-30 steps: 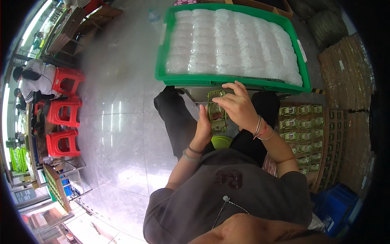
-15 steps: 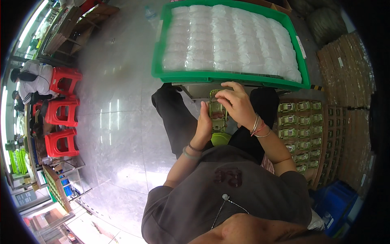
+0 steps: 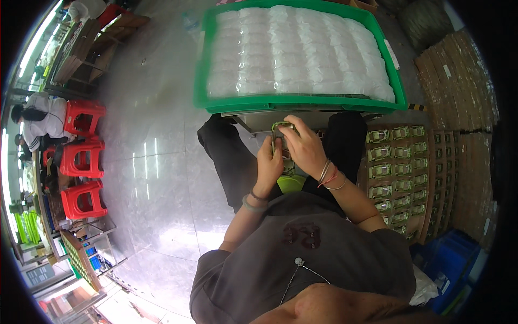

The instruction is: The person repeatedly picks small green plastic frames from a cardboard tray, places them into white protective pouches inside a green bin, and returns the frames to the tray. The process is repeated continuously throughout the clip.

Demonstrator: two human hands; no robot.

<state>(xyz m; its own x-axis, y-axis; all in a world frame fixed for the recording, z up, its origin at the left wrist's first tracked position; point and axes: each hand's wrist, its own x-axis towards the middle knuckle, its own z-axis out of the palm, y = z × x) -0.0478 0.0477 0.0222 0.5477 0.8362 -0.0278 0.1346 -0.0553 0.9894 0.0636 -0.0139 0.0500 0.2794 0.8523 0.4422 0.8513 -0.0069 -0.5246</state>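
Left hand (image 3: pixel 268 168) and right hand (image 3: pixel 306 151) both grip the slim green frame (image 3: pixel 286 156), centre, near side of the green tray (image 3: pixel 302 102); uneven finger pressure could twist it loose between the knees (image 3: pixel 348 132)!

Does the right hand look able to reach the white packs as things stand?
Probably yes: only the rim of the green tray appears between the right hand and the white packs, though that hand is occupied at the green piece.

In my fingers (image 3: pixel 298 139) the green frame (image 3: pixel 281 123) looks glossy plastic; the tray (image 3: pixel 302 102), smooth plastic; my shirt (image 3: pixel 350 248), matt cloth
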